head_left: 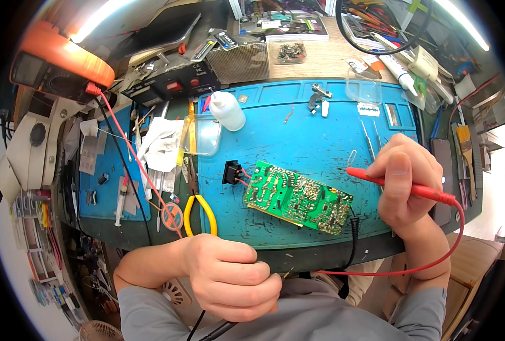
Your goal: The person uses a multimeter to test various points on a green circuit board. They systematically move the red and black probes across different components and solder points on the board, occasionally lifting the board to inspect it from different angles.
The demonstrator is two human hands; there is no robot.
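Observation:
My right hand [406, 181] grips a red test probe [400, 183], its metal tip pointing left above the blue mat. Left of the tip lies a green circuit board [298, 196], solder side up. A black power socket [232, 172] is wired to its left end, and a black cord [354, 233] leaves its right end. My left hand [232, 278] is closed at the bench's front edge, apart from the board. Black cable [221, 329] shows beneath it; what its fingers hold is hidden. The probe's red lead [400, 273] loops down and runs left across my lap.
An orange multimeter [59, 62] stands at upper left, red and black leads hanging from it. Yellow-handled pliers [208, 213] lie left of the board. A white bottle [228, 111] and clear tray [202, 136] stand behind. Tweezers [368, 140] and a blade [369, 109] lie at right.

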